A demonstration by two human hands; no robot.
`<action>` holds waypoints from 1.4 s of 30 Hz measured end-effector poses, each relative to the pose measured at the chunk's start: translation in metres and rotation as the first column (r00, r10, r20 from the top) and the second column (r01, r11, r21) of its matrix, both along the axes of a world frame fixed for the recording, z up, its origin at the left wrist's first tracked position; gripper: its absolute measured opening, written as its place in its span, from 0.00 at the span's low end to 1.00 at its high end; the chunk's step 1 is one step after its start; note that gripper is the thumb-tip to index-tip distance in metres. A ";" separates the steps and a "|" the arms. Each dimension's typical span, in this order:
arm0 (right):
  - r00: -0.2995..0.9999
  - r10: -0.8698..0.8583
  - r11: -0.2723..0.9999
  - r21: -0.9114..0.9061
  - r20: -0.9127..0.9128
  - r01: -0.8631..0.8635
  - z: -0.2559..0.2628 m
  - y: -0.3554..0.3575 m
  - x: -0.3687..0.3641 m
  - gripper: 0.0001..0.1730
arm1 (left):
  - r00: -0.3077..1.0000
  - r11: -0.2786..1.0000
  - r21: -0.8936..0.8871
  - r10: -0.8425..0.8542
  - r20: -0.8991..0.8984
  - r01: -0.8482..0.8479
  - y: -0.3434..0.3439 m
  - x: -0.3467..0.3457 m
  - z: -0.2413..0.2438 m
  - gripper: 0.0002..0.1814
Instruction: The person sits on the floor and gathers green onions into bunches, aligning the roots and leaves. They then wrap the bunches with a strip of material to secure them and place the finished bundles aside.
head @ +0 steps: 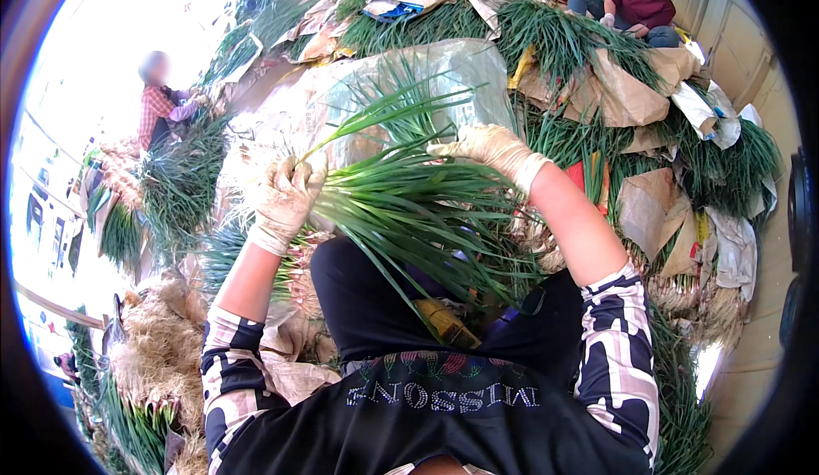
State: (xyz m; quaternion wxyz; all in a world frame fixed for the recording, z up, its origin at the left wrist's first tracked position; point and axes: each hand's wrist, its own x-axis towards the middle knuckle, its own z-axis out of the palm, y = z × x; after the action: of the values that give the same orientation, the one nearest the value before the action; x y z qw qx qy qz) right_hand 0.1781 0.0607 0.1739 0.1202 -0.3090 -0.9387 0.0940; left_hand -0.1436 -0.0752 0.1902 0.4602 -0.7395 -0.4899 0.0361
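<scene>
My left hand (288,197), in a pale, soiled glove, is closed on the base of a bunch of long green leafy stalks (409,200), like green onions. The leaves fan out to the right above my lap. A few lighter stalks rise from the top of that fist. My right hand (489,149), gloved too, is at the upper edge of the leaves, with the index finger stretched left; whether it grips any leaf is unclear. Behind the bunch lies a clear plastic sheet or bag (473,78), with more green leaves on it.
Heaps of green stalks (182,181) and brown paper sacks (630,94) surround me. Rooted bundles (160,347) lie at lower left. One person (160,107) is at the left, another (640,2) sits at upper right by a pale wall (736,34). A yellow-brown object (448,323) lies by my lap.
</scene>
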 end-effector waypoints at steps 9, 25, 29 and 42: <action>1.000 0.004 0.928 0.373 -0.020 0.004 -0.021 0.004 0.049 0.07 | 1.000 1.000 0.011 0.020 -0.020 -0.020 -0.006 -0.021 -0.007 0.26; 0.420 -0.522 0.801 -0.596 -0.742 -0.058 -0.071 0.018 0.071 0.10 | 0.999 0.999 -0.041 0.035 0.002 -0.035 0.006 -0.014 -0.018 0.26; -0.207 -0.715 0.694 -0.713 -0.668 -0.096 -0.040 0.033 0.114 0.11 | 0.997 0.998 -0.036 0.059 0.040 -0.058 0.010 -0.020 -0.026 0.26; 0.946 0.023 0.360 -0.879 -0.325 -0.311 0.032 -0.088 0.070 0.17 | 0.939 0.958 -0.170 0.266 0.218 -0.232 0.046 0.002 -0.034 0.16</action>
State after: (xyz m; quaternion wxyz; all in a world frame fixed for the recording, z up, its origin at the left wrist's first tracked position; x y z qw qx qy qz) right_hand 0.2482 -0.0268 0.2061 0.0380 -0.2103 -0.7284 0.6510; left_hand -0.1415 -0.0288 0.1563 0.3360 -0.7012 -0.6276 0.0395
